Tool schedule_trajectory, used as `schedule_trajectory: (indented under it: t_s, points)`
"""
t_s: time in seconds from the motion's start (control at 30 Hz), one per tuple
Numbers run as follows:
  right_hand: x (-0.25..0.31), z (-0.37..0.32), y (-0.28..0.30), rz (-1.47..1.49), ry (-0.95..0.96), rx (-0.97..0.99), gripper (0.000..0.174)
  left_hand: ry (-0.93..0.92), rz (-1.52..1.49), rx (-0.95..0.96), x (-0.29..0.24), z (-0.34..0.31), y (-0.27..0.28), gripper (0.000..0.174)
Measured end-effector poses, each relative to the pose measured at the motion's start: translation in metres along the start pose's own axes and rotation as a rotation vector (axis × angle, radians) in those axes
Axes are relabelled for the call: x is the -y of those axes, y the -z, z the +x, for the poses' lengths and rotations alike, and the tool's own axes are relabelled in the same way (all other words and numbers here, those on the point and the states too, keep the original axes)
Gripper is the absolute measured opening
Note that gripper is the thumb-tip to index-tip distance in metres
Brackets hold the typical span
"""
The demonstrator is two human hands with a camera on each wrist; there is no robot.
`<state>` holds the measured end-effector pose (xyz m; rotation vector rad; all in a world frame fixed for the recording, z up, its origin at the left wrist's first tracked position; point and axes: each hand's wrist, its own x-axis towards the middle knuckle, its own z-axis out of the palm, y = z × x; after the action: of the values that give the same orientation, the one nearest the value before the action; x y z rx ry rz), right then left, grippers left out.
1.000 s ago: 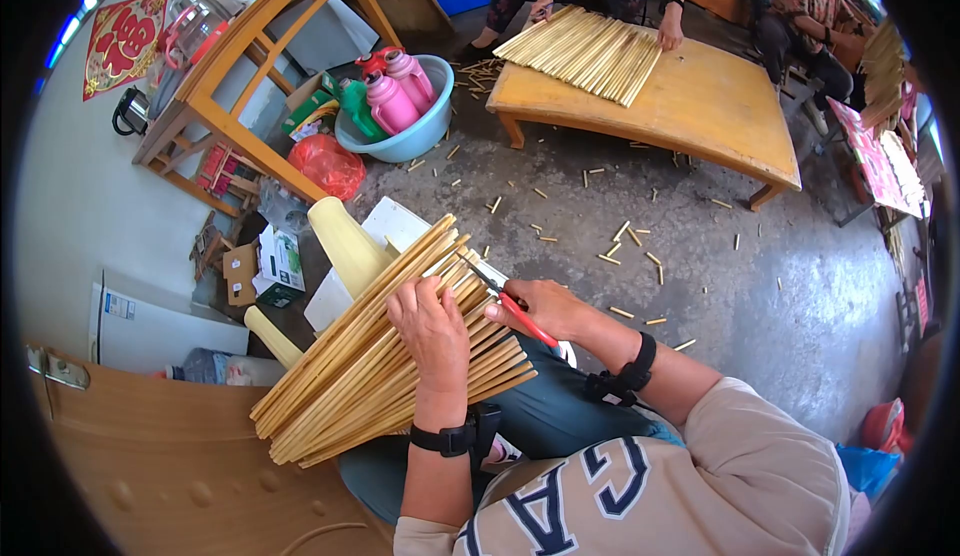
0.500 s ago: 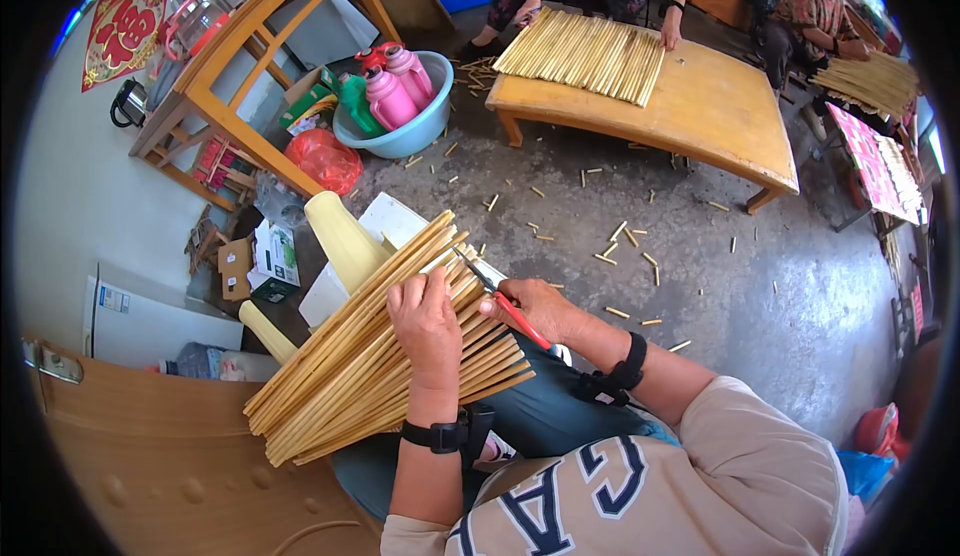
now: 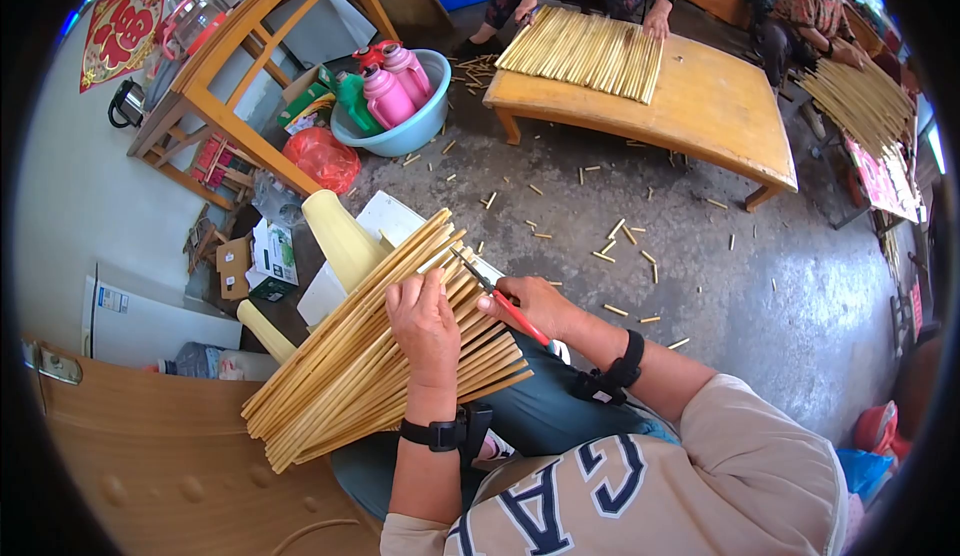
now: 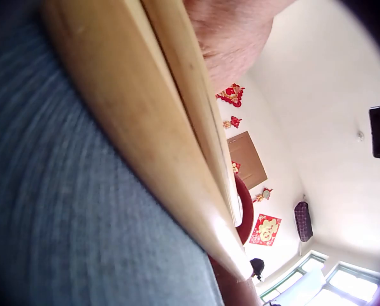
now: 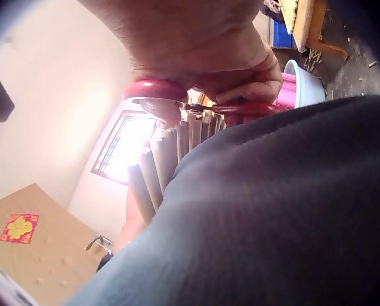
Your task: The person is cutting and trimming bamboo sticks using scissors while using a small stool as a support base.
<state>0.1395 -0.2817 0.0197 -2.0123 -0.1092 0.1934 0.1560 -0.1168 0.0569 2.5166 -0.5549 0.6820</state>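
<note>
A fan-shaped row of pale yellow sticks [image 3: 350, 376] lies slanted across the person's lap, their ends also showing in the right wrist view [image 5: 166, 153]. Over the upper part of the sticks, the left hand [image 3: 424, 328] pinches with bent fingers near one stick's end; what lies between its fingertips is too small to tell. The right hand [image 3: 535, 308] grips red-handled scissors [image 3: 522, 318], their dark blades pointing up-left over the stick ends beside the left fingertips. In the left wrist view two sticks [image 4: 145, 121] run close to the lens, below part of the left hand [image 4: 234, 38].
A low wooden table [image 3: 700, 111] bears a stick mat [image 3: 590, 54], held by a person opposite. Another person at far right handles sticks [image 3: 860, 101]. Cut stick pieces litter the floor [image 3: 700, 276]. A blue basin [image 3: 415, 126] with flasks stands behind; a cream-coloured piece [image 3: 340, 241] lies beside the sticks.
Both hands stay almost where they were, the scissors still beside the left fingertips. The view shifts slightly. At far right, the seated person's sticks have come into fuller view and shifted.
</note>
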Motion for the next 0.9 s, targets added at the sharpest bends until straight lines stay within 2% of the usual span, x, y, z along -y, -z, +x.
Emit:
schedule_trajectory:
  t_s: [0.27, 0.33, 0.43, 0.5, 0.57, 0.6, 0.63, 0.7, 0.73, 0.8, 0.9]
  points:
    - [0.005, -0.005, 0.004, 0.057, -0.091, 0.049, 0.055, -0.018, 0.019, -0.027, 0.002, 0.000, -0.003, 0.020]
    - [0.005, -0.006, 0.002, 0.152, -0.102, -0.045, 0.053, -0.033, 0.000, 0.008, 0.001, -0.004, -0.004, 0.020]
    - [0.008, -0.002, 0.005, 0.138, -0.001, -0.064, 0.050, -0.045, -0.017, 0.018, 0.000, -0.005, -0.004, 0.020]
    - [0.008, 0.000, 0.010, 0.211, -0.073, -0.126, 0.051, -0.018, -0.045, -0.058, -0.002, -0.003, -0.003, 0.018]
    - [0.000, 0.003, 0.015, 0.459, -0.232, -0.218, 0.048, -0.020, -0.044, -0.072, -0.001, -0.003, -0.004, 0.016]
    - [-0.002, 0.003, 0.018, 0.528, -0.281, -0.168, 0.038, -0.029, -0.026, -0.077, -0.001, -0.003, -0.003, 0.016]
    - [-0.006, 0.004, 0.015, 0.529, -0.285, -0.170, 0.038, -0.040, -0.009, -0.082, -0.001, -0.003, -0.003, 0.017]
    - [-0.018, 0.011, 0.005, 0.772, -0.223, -0.174, 0.028, -0.051, -0.006, -0.093, -0.003, -0.002, -0.002, 0.017]
    - [-0.018, 0.014, 0.003, 0.775, -0.223, -0.175, 0.028, -0.047, -0.007, -0.102, -0.004, -0.002, -0.002, 0.016]
    - [-0.015, 0.022, 0.001, 0.925, -0.206, -0.092, 0.019, -0.047, -0.006, -0.109, -0.004, -0.002, -0.001, 0.015]
    - [-0.017, 0.034, -0.001, 0.962, -0.179, -0.003, 0.018, -0.045, 0.030, -0.077, -0.003, -0.005, 0.000, 0.018]
